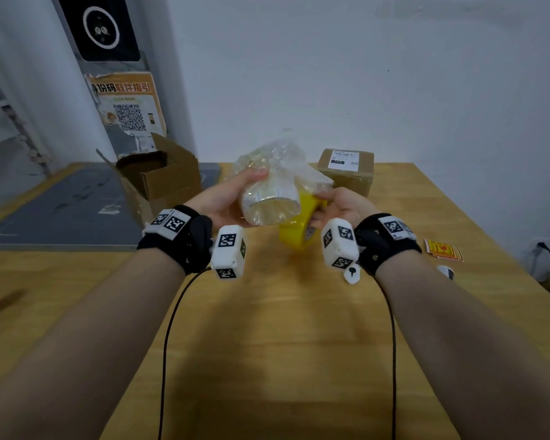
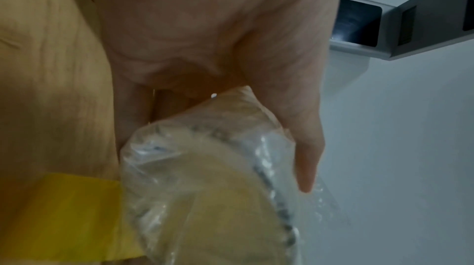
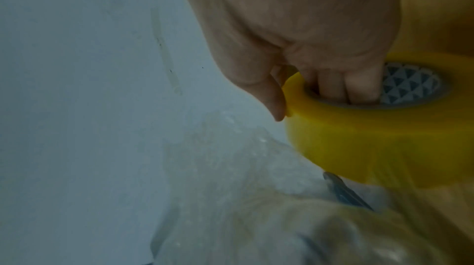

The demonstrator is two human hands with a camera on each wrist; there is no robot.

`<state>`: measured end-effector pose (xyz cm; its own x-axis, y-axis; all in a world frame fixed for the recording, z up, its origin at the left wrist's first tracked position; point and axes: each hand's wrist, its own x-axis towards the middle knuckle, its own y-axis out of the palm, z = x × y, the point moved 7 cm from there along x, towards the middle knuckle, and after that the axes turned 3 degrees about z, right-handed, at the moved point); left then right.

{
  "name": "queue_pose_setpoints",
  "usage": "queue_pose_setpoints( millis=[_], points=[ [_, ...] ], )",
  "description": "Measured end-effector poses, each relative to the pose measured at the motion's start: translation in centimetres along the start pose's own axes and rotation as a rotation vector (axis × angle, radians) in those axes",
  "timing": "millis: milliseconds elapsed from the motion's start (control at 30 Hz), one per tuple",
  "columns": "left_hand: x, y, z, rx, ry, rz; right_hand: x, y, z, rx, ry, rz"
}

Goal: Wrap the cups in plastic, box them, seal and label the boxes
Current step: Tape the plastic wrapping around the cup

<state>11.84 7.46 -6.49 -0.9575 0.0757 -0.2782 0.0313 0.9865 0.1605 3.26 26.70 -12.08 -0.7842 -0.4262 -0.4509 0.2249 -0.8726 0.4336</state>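
Observation:
My left hand [image 1: 232, 198] grips a cup wrapped in clear bubble plastic [image 1: 272, 188], held above the table with its base toward me. In the left wrist view the wrapped cup [image 2: 205, 188] lies under the thumb and fingers [image 2: 305, 158]. My right hand [image 1: 337, 206] holds a yellow tape roll [image 1: 302, 227] right beside the cup. Its fingers [image 3: 341, 85] are hooked through the core of the tape roll [image 3: 379, 139], thumb on the outer edge. The loose plastic wrap [image 3: 243, 188] sits just below the roll.
An open cardboard box [image 1: 159, 179] stands at the back left of the wooden table [image 1: 267, 328]. A sealed, labelled box [image 1: 346, 169] sits at the back right. Red and yellow stickers [image 1: 443, 249] lie near the right edge. A grey mat [image 1: 61, 211] covers the left.

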Motion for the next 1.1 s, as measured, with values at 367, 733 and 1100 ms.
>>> queue_pose_setpoints(
  millis=[367, 733, 1100],
  points=[
    [0.4, -0.8, 2.5, 0.082, -0.034, 0.137, -1.8, -4.0, 6.1, 0.008, -0.286, -0.091],
    [1.6, -0.3, 4.8, 0.334, -0.077, 0.113, -2.3, -3.1, 8.7, -0.043, -0.23, -0.152],
    [1.0, -0.9, 6.7, 0.264, -0.064, -0.005, -4.0, -0.4, 11.3, 0.079, -0.262, -0.166]
  ],
)
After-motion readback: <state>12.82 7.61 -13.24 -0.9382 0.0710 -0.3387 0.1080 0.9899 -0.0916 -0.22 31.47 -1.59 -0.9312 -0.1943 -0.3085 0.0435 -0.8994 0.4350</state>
